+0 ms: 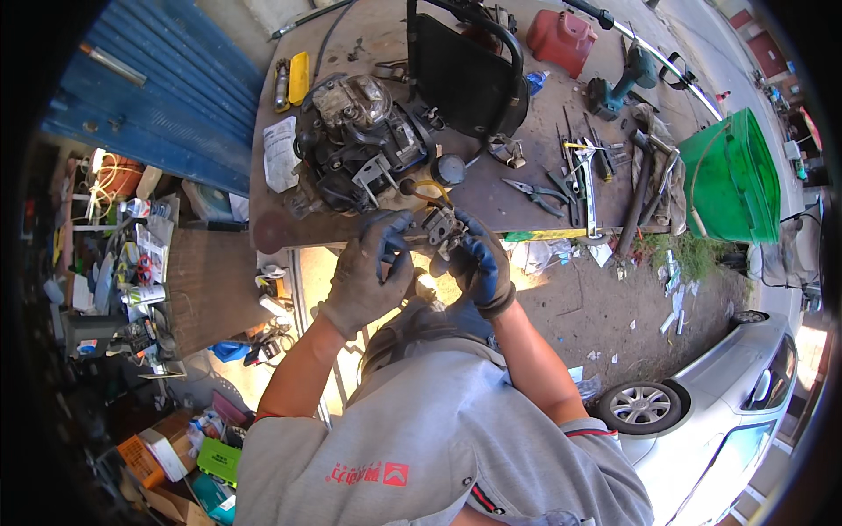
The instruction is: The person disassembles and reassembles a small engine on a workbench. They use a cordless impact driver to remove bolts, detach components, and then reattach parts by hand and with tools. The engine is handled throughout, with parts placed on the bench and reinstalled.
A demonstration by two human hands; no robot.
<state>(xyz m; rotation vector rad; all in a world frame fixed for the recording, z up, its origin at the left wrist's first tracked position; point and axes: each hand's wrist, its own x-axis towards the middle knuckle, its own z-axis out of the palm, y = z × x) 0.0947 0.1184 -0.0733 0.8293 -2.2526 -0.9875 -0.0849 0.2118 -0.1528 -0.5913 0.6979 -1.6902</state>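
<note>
A small metal carburetor (443,230) is held up just in front of the bench edge, gripped in the gloved fingers of my right hand (485,265). Close to its left side is my gloved left hand (373,270), fingers bent but apart, with nothing visible between them. A yellow-orange hose (431,186) curves just above the carburetor; whether it joins the part I cannot tell. Behind my left hand, a greasy small engine (355,131) sits on the workbench (474,188). Beside the engine lies a round black cap (450,168).
Pliers (535,195), a wrench (588,188) and other tools lie to the right, near a cordless drill (621,83). A black frame (465,70) and red tank (561,39) stand behind. A green bucket (732,180) is far right; a silver car (710,403) is parked lower right.
</note>
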